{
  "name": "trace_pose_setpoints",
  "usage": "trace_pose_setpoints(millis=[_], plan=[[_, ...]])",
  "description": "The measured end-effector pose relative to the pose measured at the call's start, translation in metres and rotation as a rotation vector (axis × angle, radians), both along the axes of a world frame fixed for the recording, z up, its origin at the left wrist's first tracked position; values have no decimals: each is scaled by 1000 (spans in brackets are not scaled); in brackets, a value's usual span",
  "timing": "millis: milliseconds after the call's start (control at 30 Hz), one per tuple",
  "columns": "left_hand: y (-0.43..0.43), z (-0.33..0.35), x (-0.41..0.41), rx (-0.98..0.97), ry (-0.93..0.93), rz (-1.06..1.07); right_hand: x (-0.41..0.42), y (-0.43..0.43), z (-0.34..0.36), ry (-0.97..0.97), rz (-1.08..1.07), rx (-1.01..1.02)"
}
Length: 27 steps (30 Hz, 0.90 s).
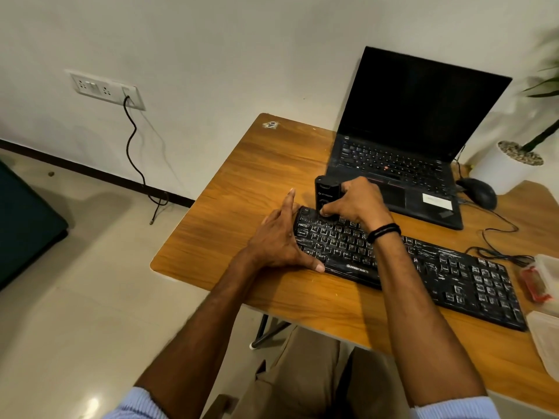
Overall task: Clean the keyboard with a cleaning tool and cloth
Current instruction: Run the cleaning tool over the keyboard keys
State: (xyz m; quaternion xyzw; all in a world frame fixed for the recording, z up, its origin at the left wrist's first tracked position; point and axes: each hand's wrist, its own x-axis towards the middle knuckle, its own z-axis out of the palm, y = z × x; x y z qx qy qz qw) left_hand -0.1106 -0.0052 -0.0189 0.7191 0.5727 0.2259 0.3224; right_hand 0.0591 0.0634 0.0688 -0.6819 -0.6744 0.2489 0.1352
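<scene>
We see keyboard (423, 267) flat on wooden surface (242, 176), just before laptop (402, 164). Left hand (281, 237): fingers straight, spread, bracing keyboard's left end. Right hand (358, 204): fingers clamped on black cleaning tool (324, 190), upright on far-left keys.

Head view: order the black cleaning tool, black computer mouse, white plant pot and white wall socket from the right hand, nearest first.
1. Black cleaning tool: gripped in the right hand.
2. Black computer mouse: right, beside the open black laptop.
3. White plant pot: beyond the mouse, far right.
4. White wall socket: far left wall.
</scene>
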Motion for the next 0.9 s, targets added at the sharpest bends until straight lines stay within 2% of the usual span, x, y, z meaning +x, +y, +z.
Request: trace_pose_setpoints(millis=[200, 433, 700, 833, 900], plan=[[1, -3, -1, 9, -1, 11, -27, -5, -8, 144, 49, 8], [1, -3, 0, 11, -1, 11, 11, 2, -1, -8, -78, 17], [3, -4, -1, 15, -6, 9, -28, -4, -19, 246, -27, 21], [1, -3, 0, 10, -8, 15, -10, 1, -14, 101, -115, 131], [1, -3, 0, 13, -8, 14, -4, 2, -17, 127, -101, 94]])
